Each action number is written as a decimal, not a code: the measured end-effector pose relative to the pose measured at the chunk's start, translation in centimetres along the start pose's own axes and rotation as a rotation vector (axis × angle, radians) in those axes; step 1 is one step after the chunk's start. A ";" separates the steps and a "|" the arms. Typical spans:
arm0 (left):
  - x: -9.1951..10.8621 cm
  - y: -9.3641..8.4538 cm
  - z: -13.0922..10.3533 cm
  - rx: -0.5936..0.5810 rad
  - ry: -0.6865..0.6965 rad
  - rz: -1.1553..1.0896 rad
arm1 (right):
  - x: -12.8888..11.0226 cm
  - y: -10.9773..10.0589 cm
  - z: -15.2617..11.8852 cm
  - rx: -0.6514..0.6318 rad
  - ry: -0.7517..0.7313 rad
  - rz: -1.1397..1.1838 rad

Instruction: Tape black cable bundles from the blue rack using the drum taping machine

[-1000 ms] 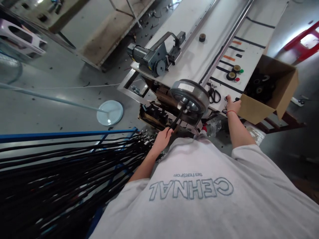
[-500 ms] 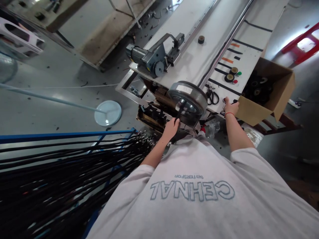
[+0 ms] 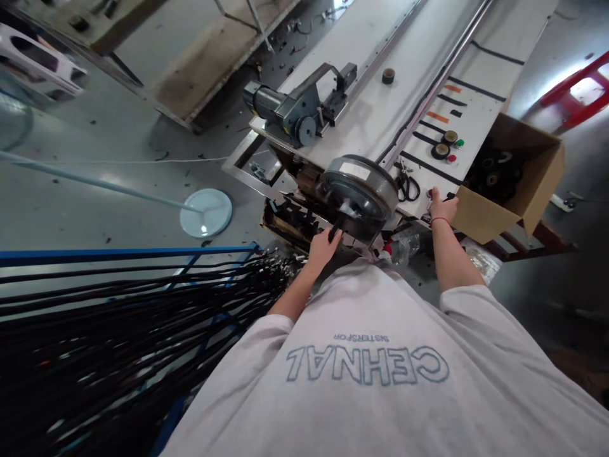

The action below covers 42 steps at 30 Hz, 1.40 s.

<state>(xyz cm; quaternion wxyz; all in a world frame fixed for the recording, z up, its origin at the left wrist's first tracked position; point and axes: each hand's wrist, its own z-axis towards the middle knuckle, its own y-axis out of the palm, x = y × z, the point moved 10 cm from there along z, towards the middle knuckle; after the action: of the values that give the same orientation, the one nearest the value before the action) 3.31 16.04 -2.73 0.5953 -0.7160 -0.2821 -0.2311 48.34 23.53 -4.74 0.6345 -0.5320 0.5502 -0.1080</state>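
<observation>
My left hand is closed around a black cable at the front of a round grey wheel with a white label. The wheel's hub is blurred, and the cable's path through it is hard to make out. A dark cable also lies along the metal channel behind the wheel. On the near right corner of the white table, my right hand rests with thumb and fingers apart. Its thumb touches a small dark-red piece, perhaps a button. Black-handled scissors lie just left of that hand.
Tape rolls sit beside green and red buttons. A cardboard box of dark rolls adjoins the table's right side. A grey motor unit stands at the left. Black cables hang on a blue rack at my left.
The wheel's hub has turned and now looks blurred. A dark cable shows more plainly along the metal channel. My left hand has shifted slightly; my right hand stays at the table corner.
</observation>
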 end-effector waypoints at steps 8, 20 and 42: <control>-2.9 -1.8 -2.8 -0.083 -0.001 -0.033 | 0.0 0.0 0.1 -0.003 -0.001 -0.019; -3.1 2.2 -3.8 -0.767 -0.221 -0.660 | 0.1 -0.1 0.1 0.012 0.005 -0.014; 0.8 1.0 -3.2 -0.349 -0.028 -0.439 | -0.1 0.0 0.5 0.009 -0.005 -0.030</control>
<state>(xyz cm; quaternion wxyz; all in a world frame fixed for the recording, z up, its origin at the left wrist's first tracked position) 4.66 12.82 -2.32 0.3947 -0.7327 -0.3944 -0.3896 48.68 23.86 -4.73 0.6366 -0.5375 0.5402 -0.1185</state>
